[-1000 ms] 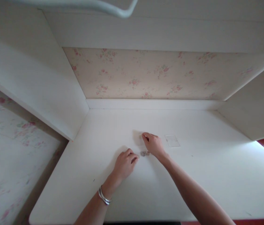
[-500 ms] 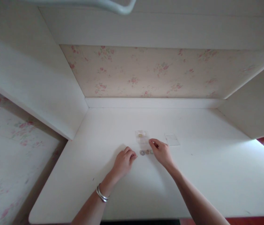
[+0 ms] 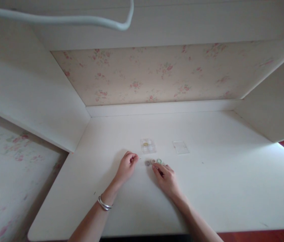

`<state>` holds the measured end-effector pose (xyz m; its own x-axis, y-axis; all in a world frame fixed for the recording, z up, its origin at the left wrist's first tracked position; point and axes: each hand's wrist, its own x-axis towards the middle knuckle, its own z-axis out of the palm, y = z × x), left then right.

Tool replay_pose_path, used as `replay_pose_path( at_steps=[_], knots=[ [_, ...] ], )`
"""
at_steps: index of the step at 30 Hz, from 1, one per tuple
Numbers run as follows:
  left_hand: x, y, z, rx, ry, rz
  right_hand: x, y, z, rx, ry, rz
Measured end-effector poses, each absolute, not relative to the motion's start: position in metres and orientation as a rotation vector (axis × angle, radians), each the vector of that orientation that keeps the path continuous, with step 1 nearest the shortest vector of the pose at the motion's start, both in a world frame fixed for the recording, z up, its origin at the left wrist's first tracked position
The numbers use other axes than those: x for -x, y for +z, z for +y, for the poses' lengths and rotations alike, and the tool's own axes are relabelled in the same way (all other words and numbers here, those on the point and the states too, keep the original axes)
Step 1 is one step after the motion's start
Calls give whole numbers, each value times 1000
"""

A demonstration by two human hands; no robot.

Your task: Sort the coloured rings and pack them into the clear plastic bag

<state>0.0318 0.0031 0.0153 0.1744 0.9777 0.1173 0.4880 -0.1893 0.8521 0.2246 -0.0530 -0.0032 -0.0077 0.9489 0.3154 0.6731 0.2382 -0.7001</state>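
My left hand (image 3: 127, 166), a silver bangle on its wrist, rests on the white table with thumb and fingers pinched together. A tiny thin bit shows at its fingertips, too small to name. My right hand (image 3: 166, 178) is closed in a pinch, its fingertips at the small rolls; whether it grips anything is hidden. The rolls lie in a row: a grey roll (image 3: 147, 163), a brownish roll (image 3: 153, 161) and a green roll (image 3: 159, 161). Behind them sits a clear compartment box (image 3: 152, 149) with a gold-coloured round piece (image 3: 145, 144) in its left part.
A clear flat lid (image 3: 181, 147) lies on the table right of the box. White panels (image 3: 273, 101) close in the table (image 3: 222, 188) at both sides, with floral wallpaper (image 3: 157, 74) behind. A white bent tube (image 3: 81, 21) crosses the top of view.
My right hand has come from beside the clear box down toward me, to the row of rolls. The left hand stays pinched in about the same place. The view has shifted slightly.
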Motion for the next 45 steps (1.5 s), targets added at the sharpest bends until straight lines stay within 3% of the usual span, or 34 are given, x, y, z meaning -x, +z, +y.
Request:
replay_pose_path(
  at_steps=[15,28,45],
  knots=[
    [-70,10,77,-1949,1006,1476,-230,-9,-50,1450,444,-1841],
    [-28,8,6,-1812,959,1460,-221,-4,-48,1536,294,-2062],
    [-23,10,2,-1847,931,1349,-215,-7,-47,1564,267,-2126]
  ],
)
